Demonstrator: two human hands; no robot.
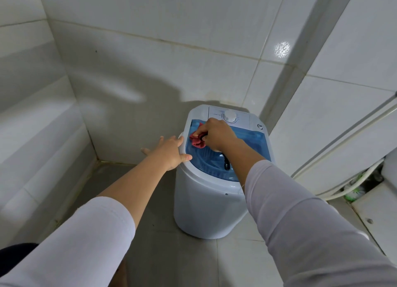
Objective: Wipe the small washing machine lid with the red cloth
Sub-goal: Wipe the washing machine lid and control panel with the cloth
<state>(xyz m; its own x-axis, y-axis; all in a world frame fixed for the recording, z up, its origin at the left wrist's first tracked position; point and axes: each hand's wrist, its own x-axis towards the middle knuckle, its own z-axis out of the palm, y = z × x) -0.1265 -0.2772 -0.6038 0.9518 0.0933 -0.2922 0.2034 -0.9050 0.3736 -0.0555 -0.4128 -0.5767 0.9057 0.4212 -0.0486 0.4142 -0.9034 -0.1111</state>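
Note:
A small white washing machine (206, 203) stands on the floor in a tiled corner. Its lid (251, 142) is see-through blue plastic, with a white control panel and dial (229, 116) behind it. My right hand (217, 134) is closed around a bunched red cloth (196, 139) and presses it on the lid's far left part. My left hand (169, 151) rests flat on the machine's left rim, fingers spread, thumb on the top edge. A black cord (226, 163) shows through the lid below my right wrist.
White tiled walls close in on the left and behind the machine. On the right run a white pipe and hose (343, 140), with a green-and-white brush (354, 190) low by the wall. Grey floor tiles (193, 254) lie in front of the machine.

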